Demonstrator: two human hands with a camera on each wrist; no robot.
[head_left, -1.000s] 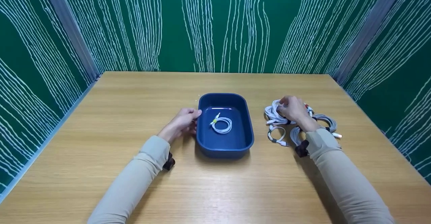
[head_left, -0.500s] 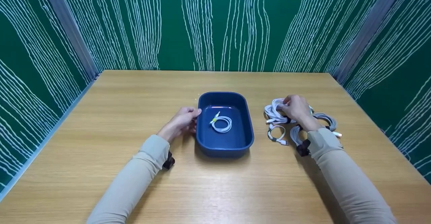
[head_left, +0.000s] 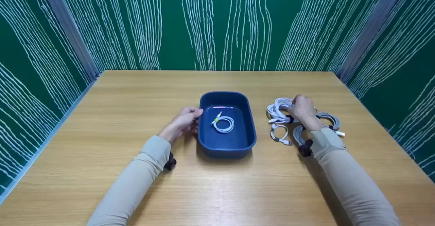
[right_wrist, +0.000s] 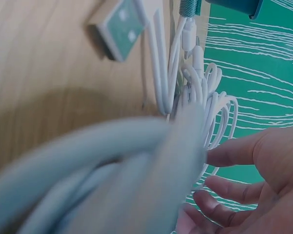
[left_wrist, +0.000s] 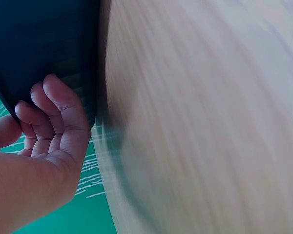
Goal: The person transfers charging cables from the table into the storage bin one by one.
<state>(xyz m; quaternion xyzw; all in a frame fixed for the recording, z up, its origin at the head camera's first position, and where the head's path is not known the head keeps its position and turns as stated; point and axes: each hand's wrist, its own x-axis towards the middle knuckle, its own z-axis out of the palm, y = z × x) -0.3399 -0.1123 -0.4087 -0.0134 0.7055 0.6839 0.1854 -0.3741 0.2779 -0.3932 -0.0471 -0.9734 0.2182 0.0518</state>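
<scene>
My left hand (head_left: 185, 120) grips the left wall of a dark blue bin (head_left: 227, 150), thumb on the rim and curled fingers against the outside, as the left wrist view shows. Inside the bin lies a small coiled white cable (head_left: 224, 124) with a yellow-green tie. My right hand (head_left: 302, 110) is at the right side of a larger coiled white cable (head_left: 278, 112). In the right wrist view its thumb (right_wrist: 229, 152) and fingers are loosely bent and spread apart, close to the white loops, with nothing seen pinched between them.
A small white cable loop (head_left: 279, 140) lies in front of the large coil. Grey coiled cables (head_left: 329, 119) lie on the right, partly under my right wrist. The wooden table (head_left: 142, 90) is bounded by green walls (head_left: 224, 25) with pale streaks.
My right hand has shifted slightly right across the white coil, uncovering more of its loops. My left hand and the bin have stayed in place.
</scene>
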